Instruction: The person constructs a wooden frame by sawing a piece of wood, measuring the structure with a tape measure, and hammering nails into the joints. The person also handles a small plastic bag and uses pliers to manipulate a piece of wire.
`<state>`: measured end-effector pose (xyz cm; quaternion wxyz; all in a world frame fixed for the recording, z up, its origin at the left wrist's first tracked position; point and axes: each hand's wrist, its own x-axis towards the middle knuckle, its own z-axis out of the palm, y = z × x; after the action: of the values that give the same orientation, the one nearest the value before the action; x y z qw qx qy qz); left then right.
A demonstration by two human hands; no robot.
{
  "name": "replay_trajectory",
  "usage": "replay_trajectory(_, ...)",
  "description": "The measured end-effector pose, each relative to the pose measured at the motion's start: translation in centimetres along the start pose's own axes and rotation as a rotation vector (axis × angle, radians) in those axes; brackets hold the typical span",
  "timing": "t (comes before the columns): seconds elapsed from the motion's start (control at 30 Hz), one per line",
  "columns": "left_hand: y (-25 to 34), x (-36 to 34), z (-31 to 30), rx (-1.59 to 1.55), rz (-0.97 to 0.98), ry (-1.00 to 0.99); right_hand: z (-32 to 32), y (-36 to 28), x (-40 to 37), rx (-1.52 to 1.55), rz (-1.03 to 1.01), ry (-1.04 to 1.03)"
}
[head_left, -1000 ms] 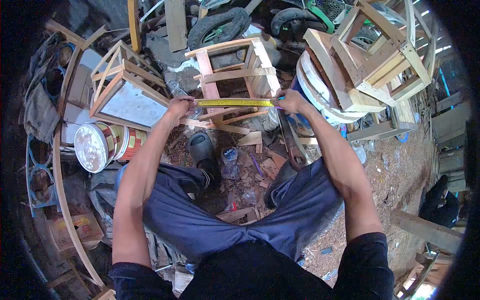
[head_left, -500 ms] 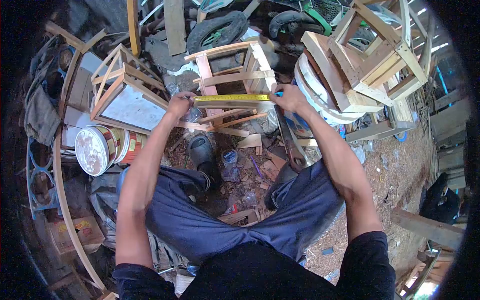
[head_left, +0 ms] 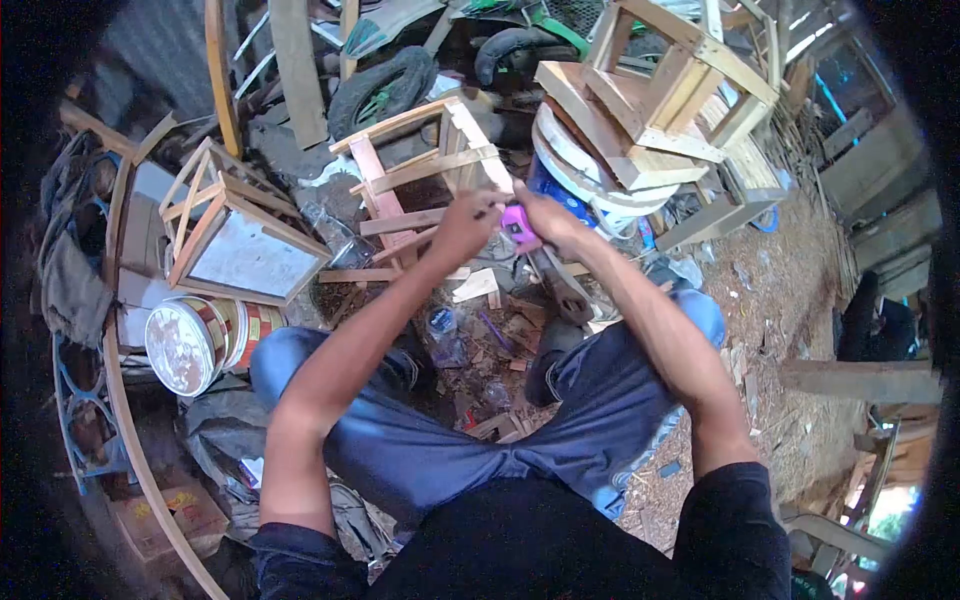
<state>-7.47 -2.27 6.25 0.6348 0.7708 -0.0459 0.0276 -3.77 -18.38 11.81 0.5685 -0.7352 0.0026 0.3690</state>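
My right hand (head_left: 550,222) is closed around a pink-purple tape measure (head_left: 517,226), above the near right corner of a wooden frame. Close against the tape measure, my left hand (head_left: 468,228) has its fingers drawn together; what they pinch, if anything, is too small and blurred to tell. No long stretch of yellow blade shows between the hands. The wooden frame (head_left: 384,186), made of pale and pinkish slats, lies just beyond my left hand. Below my right hand, what looks like a handsaw (head_left: 566,291) leans with its handle toward my knees.
At left are another wooden frame with a white panel (head_left: 250,262) and a paint bucket (head_left: 180,345). Stool-like frames (head_left: 690,85) are stacked on a white-and-blue bucket (head_left: 565,190) at right. Wood offcuts (head_left: 480,285) litter the floor between my feet. Tyres (head_left: 385,90) lie behind.
My left hand has moved right, up to my right hand. The yellow blade that was stretched between them no longer shows, and the pink-purple case is now visible. The view has shifted.
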Motion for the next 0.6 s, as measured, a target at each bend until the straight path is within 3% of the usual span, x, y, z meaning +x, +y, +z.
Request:
replay_trajectory(0.13, -1.8, -4.8, 2.8, -0.007, -0.176, -0.065, 1.1, 7.9, -0.6, 0.427, 0.113, -0.006)
replay_trajectory(0.2, -6.2, -6.6, 4.4, -0.273, -0.563, -0.076, 2.9, 11.1, -1.3, 0.441, 0.219, 0.080)
replay_trajectory(0.23, -8.8, -7.5, 5.1, -0.270, -0.575, -0.078, 3.3, 13.3, -0.7, 0.341, 0.235, 0.031)
replay_trajectory(0.3, -14.4, -9.0, 7.2, 0.090, -0.618, -0.141, 2.7, 20.7, 2.0, 0.254, 0.202, -0.070)
replay_trajectory(0.33, -17.6, -9.9, 8.6, 0.081, -0.618, -0.158, 2.2, 29.2, 7.3, -0.093, 0.162, 0.080)
replay_trajectory(0.4, -22.7, -11.7, 10.8, -0.058, -0.419, -0.022, 1.4, 25.0, 5.3, -0.737, -0.087, -0.102)
replay_trajectory(0.43, -21.5, -11.6, 10.9, -0.076, -0.530, -0.030, 1.5, 26.3, 5.9, -0.738, -0.076, -0.104)
replay_trajectory(0.47, -19.8, -11.6, 10.8, -0.081, -0.540, -0.026, 1.9, 28.5, 7.2, -0.531, 0.007, 0.079)
replay_trajectory(0.5, -18.0, -11.7, 10.6, 0.140, -0.521, -0.024, 2.2, 29.7, 8.2, -0.322, 0.084, 0.254)
replay_trajectory(0.53, -16.4, -11.7, 10.0, 0.366, -0.503, -0.024, 2.2, 27.9, 7.5, -0.321, 0.084, 0.237)
replay_trajectory(0.57, -15.4, -11.6, 9.0, 0.333, -0.323, -0.040, 1.8, 24.1, 5.5, -0.481, 0.005, 0.339)
replay_trajectory(0.6, -14.0, -11.1, 8.0, 0.346, -0.337, -0.026, 1.5, 21.7, 4.6, -0.638, -0.080, 0.438)
